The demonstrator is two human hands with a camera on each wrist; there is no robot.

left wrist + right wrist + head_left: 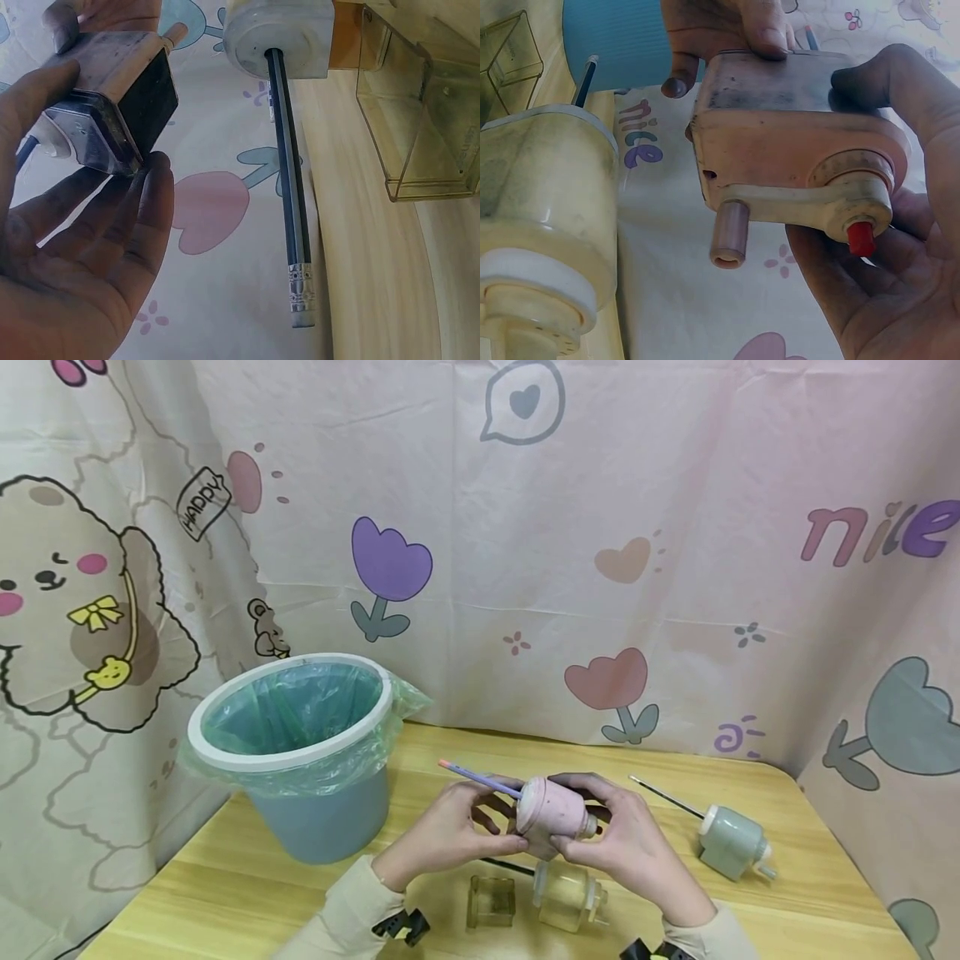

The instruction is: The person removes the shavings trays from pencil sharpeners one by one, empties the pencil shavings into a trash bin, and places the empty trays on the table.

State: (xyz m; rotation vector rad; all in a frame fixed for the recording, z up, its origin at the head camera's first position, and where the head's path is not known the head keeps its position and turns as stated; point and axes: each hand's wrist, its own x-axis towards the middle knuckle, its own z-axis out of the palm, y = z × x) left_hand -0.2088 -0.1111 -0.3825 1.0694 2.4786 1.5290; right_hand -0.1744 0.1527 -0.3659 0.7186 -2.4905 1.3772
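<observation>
Both hands hold a pink crank pencil sharpener (553,807) above the wooden table, tilted on its side. A purple pencil (483,778) sticks out of its front, toward the bin. The left hand (453,831) grips the front end, thumb on one side and fingers on the other. The right hand (633,831) grips the back end, by the crank (780,204) with its red tip (861,238). Just below stand a yellow pencil sharpener (564,897), holding a dark pencil (289,187), and a see-through yellow shavings drawer (491,902).
At the left stands a blue bin (318,827) with a white rim and a green plastic liner (300,706). A grey-green pencil sharpener (731,843) with a dark pencil (667,797) in it is at the right. A printed curtain (510,527) hangs behind the table (225,893).
</observation>
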